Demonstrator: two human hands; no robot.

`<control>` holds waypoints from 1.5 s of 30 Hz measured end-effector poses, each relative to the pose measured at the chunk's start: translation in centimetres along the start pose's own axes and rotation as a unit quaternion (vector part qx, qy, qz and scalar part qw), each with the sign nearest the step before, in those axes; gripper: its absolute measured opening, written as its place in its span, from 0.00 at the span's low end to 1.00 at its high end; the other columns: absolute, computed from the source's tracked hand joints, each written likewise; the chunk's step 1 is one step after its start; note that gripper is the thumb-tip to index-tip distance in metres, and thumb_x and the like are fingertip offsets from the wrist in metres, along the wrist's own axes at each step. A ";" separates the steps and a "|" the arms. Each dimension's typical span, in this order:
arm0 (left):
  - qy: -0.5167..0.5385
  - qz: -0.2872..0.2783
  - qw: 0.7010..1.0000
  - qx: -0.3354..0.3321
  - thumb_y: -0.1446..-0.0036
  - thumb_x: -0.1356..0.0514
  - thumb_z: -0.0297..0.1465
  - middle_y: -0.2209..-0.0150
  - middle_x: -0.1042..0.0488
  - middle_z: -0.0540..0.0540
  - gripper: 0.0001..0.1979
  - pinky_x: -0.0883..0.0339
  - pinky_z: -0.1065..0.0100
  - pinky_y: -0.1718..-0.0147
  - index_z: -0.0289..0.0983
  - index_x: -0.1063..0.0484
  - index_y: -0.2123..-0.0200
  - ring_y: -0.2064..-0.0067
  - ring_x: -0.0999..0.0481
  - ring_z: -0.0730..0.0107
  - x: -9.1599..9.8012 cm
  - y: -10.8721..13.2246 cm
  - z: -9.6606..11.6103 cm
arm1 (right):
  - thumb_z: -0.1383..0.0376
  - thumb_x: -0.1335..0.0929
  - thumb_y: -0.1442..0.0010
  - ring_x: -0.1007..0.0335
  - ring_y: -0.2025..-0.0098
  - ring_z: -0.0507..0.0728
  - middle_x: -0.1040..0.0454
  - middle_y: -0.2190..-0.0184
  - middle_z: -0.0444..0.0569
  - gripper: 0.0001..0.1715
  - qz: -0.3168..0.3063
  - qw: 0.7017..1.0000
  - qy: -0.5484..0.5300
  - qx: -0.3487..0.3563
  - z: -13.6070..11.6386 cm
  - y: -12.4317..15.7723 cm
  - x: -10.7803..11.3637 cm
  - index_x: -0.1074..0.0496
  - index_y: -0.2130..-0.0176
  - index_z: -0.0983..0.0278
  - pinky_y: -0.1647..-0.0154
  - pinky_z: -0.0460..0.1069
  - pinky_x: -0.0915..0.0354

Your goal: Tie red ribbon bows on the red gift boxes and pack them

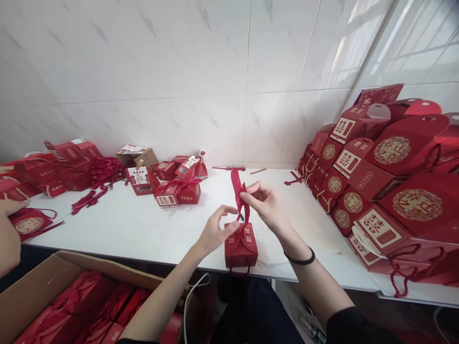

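A small red gift box (241,251) stands at the table's front edge, with a cord handle hanging over the edge and a red ribbon (236,186) rising from its top. My right hand (264,204) pinches the ribbon above the box. Lower and to the left, my left hand (217,230) has thumb and fingertips curled close around the ribbon's base, just over the box lid. One ribbon end sticks up above my right fingertips.
Stacked red boxes (389,181) fill the right side. Finished-looking boxes (178,193) and a ribbon pile (105,170) lie left. A carton (71,260) of red boxes sits front left. Another person's hand (9,239) is at the far left. The tiled wall (229,71) stands behind.
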State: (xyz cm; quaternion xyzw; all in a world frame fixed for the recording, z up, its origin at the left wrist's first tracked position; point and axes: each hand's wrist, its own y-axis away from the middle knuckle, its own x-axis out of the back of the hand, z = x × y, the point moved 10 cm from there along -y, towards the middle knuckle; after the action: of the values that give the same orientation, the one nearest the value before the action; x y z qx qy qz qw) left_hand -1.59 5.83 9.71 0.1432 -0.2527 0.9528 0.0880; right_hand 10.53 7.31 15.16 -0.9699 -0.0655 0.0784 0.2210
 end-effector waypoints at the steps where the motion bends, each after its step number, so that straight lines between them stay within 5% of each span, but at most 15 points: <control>1: -0.043 -0.015 0.999 0.019 0.47 0.41 0.35 0.62 0.27 0.45 0.09 0.36 0.62 0.54 0.37 0.30 0.64 0.57 0.28 0.65 -0.7 0.8 -0.9 | 0.56 0.27 0.53 0.34 0.76 0.50 0.31 0.78 0.42 0.16 0.007 1.000 0.004 0.001 0.1 -0.1 0.1 0.34 0.76 0.64 0.76 0.45 0.37; 8: -0.167 -0.022 0.984 0.055 0.45 0.44 0.31 0.66 0.27 0.44 0.06 0.35 0.61 0.60 0.36 0.29 0.70 0.62 0.29 0.64 -2.2 2.4 -3.3 | 0.57 0.28 0.52 0.32 0.74 0.51 0.29 0.76 0.42 0.14 0.005 1.000 0.010 0.017 -0.1 -0.8 -1.0 0.32 0.75 0.64 0.74 0.45 0.34; 17: -0.167 0.011 0.979 0.112 0.50 0.42 0.27 0.70 0.28 0.48 0.01 0.35 0.61 0.59 0.37 0.32 0.73 0.63 0.29 0.65 -2.3 3.0 -5.4 | 0.57 0.28 0.50 0.30 0.64 0.53 0.27 0.68 0.46 0.13 -0.004 0.998 0.009 0.065 -0.8 -1.4 -0.7 0.31 0.72 0.64 0.64 0.48 0.32; 22: -0.163 0.020 0.984 0.067 0.52 0.42 0.26 0.73 0.29 0.50 0.05 0.35 0.61 0.60 0.38 0.34 0.78 0.64 0.29 0.66 -2.5 3.1 -5.2 | 0.56 0.28 0.49 0.31 0.63 0.55 0.28 0.68 0.47 0.14 0.013 0.997 0.027 0.066 -0.4 -1.9 0.2 0.31 0.71 0.63 0.61 0.50 0.33; 34: -0.125 0.014 0.989 0.082 0.48 0.44 0.29 0.72 0.33 0.52 0.07 0.33 0.66 0.64 0.38 0.36 0.77 0.68 0.31 0.72 -2.6 3.3 -5.1 | 0.54 0.29 0.49 0.36 0.73 0.51 0.31 0.75 0.44 0.17 0.036 0.997 0.031 0.062 -0.3 -1.6 1.2 0.32 0.71 0.64 0.72 0.47 0.37; 45: -0.123 0.008 0.989 0.079 0.49 0.44 0.27 0.69 0.37 0.51 0.05 0.34 0.68 0.63 0.38 0.39 0.75 0.66 0.32 0.73 -2.9 3.6 -5.1 | 0.55 0.28 0.49 0.37 0.76 0.50 0.33 0.77 0.42 0.15 0.171 0.977 0.059 0.115 -0.9 -0.7 6.2 0.33 0.72 0.63 0.75 0.46 0.38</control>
State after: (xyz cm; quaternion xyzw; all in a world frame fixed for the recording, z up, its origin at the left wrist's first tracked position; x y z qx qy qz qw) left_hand -0.92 5.02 2.89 0.2640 -0.1865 0.9456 0.0366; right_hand 16.71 8.50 15.53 -0.9377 0.1242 0.0647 0.3180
